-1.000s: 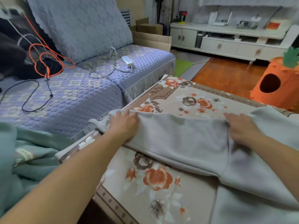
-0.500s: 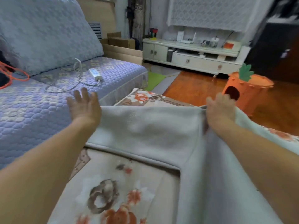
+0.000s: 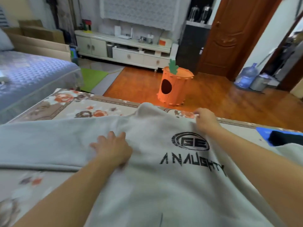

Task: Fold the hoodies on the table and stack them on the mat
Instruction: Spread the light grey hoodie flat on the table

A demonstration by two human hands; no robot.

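Since the earlier frame, the left hand (image 3: 113, 149) has been lowered, open and flat, onto the grey hoodie (image 3: 164, 185) spread across the table (image 3: 73, 105). The hoodie's far edge is pinched by the right hand (image 3: 205, 119); bare tabletop remains leftward.

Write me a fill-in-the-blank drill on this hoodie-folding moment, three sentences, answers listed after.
1. The grey hoodie lies with its printed side facing ____.
2. The left hand presses ____ on the fabric, left of the round logo.
3. The right hand is at the hoodie's far edge, near the table's ____-patterned covering.

Missing words: up; flat; flower
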